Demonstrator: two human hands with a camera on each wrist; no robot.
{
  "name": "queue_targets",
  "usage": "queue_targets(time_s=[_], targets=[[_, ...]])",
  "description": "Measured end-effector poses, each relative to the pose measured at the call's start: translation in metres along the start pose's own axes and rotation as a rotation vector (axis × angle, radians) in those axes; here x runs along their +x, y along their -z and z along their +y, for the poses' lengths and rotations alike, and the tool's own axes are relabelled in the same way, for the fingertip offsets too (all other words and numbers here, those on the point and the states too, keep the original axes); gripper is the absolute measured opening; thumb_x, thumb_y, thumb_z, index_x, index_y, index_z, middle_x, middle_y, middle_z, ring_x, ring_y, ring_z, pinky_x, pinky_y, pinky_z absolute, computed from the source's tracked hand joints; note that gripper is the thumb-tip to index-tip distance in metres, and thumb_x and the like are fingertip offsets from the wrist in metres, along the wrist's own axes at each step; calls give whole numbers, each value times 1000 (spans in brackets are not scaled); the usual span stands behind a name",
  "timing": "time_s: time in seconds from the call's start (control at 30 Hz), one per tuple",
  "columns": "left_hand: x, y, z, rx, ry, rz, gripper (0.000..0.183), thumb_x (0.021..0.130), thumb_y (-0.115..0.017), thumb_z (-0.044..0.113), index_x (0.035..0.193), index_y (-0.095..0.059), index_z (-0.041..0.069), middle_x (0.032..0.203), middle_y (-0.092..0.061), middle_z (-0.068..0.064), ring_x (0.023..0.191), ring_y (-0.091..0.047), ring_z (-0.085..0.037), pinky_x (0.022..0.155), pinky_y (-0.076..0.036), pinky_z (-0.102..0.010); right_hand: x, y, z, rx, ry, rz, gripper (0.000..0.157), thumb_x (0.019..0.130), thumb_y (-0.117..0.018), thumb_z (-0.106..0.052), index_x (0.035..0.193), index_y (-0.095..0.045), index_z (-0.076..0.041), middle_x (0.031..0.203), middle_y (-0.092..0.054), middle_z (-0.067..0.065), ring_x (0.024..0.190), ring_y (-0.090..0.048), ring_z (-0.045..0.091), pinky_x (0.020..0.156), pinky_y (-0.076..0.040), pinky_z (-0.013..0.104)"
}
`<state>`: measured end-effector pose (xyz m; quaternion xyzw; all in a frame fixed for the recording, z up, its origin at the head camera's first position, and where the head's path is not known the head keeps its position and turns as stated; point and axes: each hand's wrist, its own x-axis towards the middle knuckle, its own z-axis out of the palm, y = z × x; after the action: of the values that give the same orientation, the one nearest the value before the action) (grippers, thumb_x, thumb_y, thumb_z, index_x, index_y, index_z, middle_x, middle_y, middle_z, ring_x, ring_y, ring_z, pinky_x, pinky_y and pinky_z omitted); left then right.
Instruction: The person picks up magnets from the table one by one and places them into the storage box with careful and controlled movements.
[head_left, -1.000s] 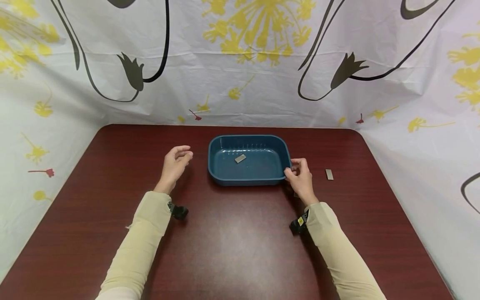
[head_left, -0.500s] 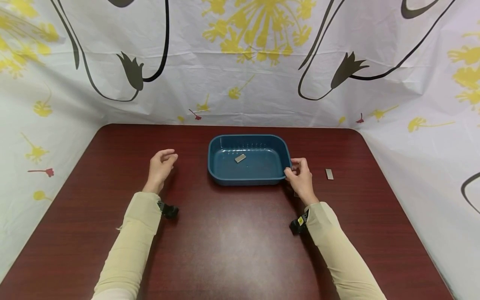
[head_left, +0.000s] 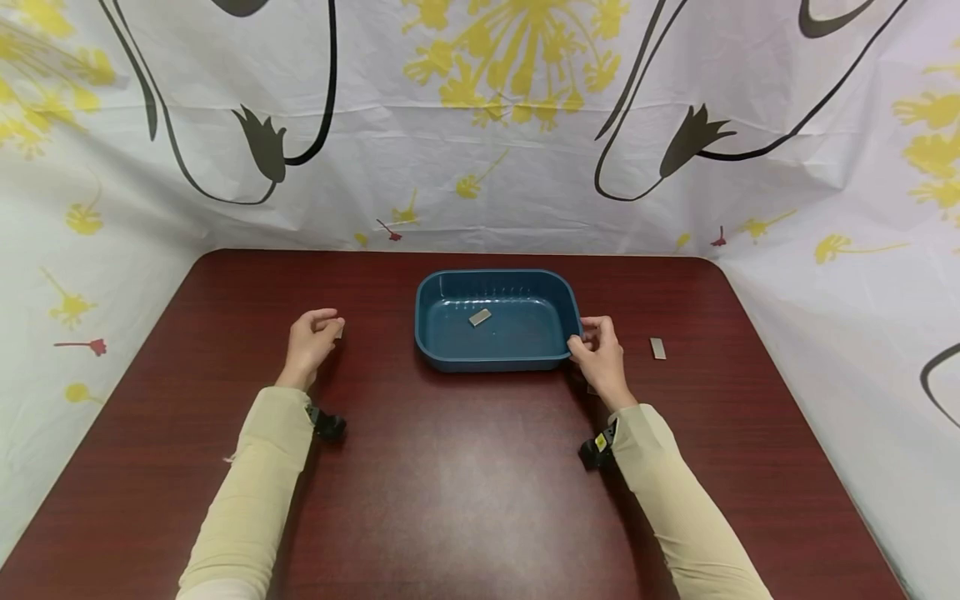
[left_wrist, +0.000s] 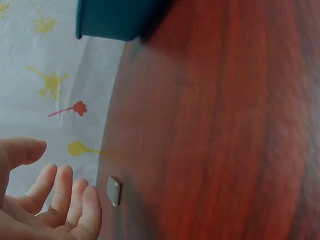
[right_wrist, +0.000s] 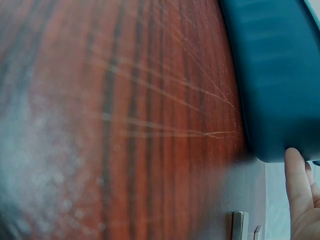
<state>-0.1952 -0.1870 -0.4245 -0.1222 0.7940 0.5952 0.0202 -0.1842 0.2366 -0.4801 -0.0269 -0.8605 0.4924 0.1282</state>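
My left hand (head_left: 309,346) hovers over the left part of the table, fingers relaxed and thumb apart, holding nothing. Just beyond its fingertips a small flat metallic rectangular block (left_wrist: 114,191) lies on the table; in the head view the hand partly covers this block (head_left: 340,332). A deep blue rectangular tray (head_left: 495,364) stands toward the back middle. At its front right corner my right hand (head_left: 600,358) grips it, the thumb (right_wrist: 296,172) against the wall and the fingers round the side. One similar metallic block (head_left: 480,317) lies inside the tray.
Another metallic block (head_left: 657,348) lies on the table right of my right hand. One more block (head_left: 592,389) shows partly beneath the right wrist. The dark red wooden table (head_left: 480,500) meets a white patterned sheet (head_left: 525,200) at its back and sides.
My left hand has moved left and slightly toward me, away from the tray, and the block beside it has come into sight. The right hand and the tray have stayed put.
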Motion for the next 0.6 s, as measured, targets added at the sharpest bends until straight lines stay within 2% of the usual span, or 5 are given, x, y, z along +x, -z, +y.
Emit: queue_targets(time_s=[0.2, 0.37, 0.6], targets=[[-2, 4, -6, 36, 40, -10, 41, 90, -45, 15, 127, -40, -3, 118, -46, -23, 104, -48, -32, 83, -41, -40, 2, -2, 6, 6, 47, 19, 31, 80, -54, -15, 110, -44, -16, 82, -53, 5, 62, -55, 15, 53, -50, 28], [-1, 8, -13, 63, 59, -48, 43, 92, -43, 17, 130, -37, -3, 121, -43, -25, 108, -45, -35, 87, -40, -42, 2, -2, 6, 3, 30, 13, 32, 81, -53, -15, 111, -44, -17, 83, -53, 4, 62, -55, 15, 54, -50, 29], [2, 8, -16, 102, 63, -40, 43, 91, -44, 17, 128, -38, -4, 119, -43, -25, 106, -46, -35, 86, -41, -42, 1, -1, 5, 6, 29, 11, 32, 80, -53, -16, 111, -44, -16, 83, -53, 5, 62, -55, 16, 55, -50, 29]])
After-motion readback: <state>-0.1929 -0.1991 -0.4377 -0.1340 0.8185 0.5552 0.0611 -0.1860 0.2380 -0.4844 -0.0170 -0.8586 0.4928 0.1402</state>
